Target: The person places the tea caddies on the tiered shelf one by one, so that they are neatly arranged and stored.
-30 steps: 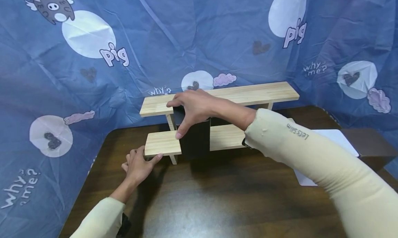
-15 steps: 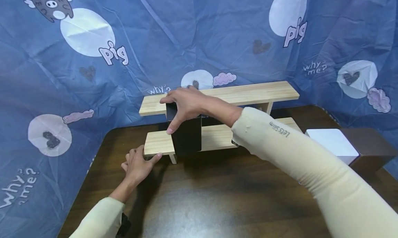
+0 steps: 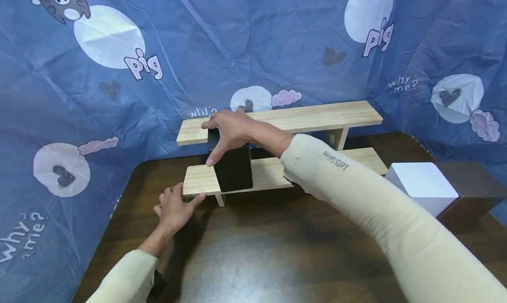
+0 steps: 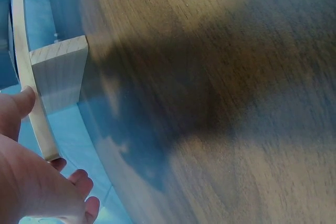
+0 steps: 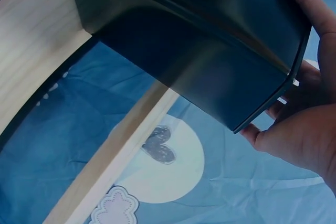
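Gripping the black box (image 3: pixel 233 167) from above with the right hand (image 3: pixel 229 131), on the wooden shelf's (image 3: pixel 277 173) lower tier; left hand (image 3: pixel 174 206) pinching that tier's left end. Closer, from the right wrist: fingers (image 5: pixel 315 35) curled round the box (image 5: pixel 199 51). Could tip off the narrow board if released unevenly. Dark wood tabletop (image 3: pixel 277 250), blue cartoon cloth (image 3: pixel 119 96) behind the shelf.
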A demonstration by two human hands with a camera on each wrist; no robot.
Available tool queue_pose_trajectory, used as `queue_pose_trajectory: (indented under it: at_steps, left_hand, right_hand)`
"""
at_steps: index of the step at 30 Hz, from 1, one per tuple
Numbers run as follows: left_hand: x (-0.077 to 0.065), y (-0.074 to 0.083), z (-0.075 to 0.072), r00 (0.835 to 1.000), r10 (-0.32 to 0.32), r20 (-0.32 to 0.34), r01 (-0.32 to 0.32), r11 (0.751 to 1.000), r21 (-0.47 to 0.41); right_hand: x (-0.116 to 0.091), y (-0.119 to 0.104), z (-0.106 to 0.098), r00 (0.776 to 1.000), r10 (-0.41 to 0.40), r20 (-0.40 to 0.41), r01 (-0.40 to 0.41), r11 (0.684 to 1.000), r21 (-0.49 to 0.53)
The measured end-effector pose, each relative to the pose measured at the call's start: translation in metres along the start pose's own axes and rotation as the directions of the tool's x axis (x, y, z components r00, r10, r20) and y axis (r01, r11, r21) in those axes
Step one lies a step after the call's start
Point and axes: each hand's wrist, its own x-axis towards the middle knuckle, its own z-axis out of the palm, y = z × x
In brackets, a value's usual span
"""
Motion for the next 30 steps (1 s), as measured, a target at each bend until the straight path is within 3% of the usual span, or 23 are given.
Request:
queue_pose_trajectory:
  at_steps: [10,23,30]
  left_hand:
    - [0.002,0.002,-0.001,1.0,0.005,0.0,-0.005,1.0,-0.003]
    - [0.004,0.0,0.001,1.0,0.0,0.0,0.0,1.0,0.006]
    - [0.002,0.0,0.001,1.0,0.002,0.005,-0.002,1.0,0.012]
  right_hand:
    - [0.007,0.011,-0.002,0.997,0.055,0.055,-0.058,0.997,0.053]
    - [0.003,0.011,-0.006,0.986,0.054,0.159,-0.055,0.998,0.003]
    - [-0.023,0.015,-0.017,0.996,0.015,0.093,-0.016,1.0,0.007]
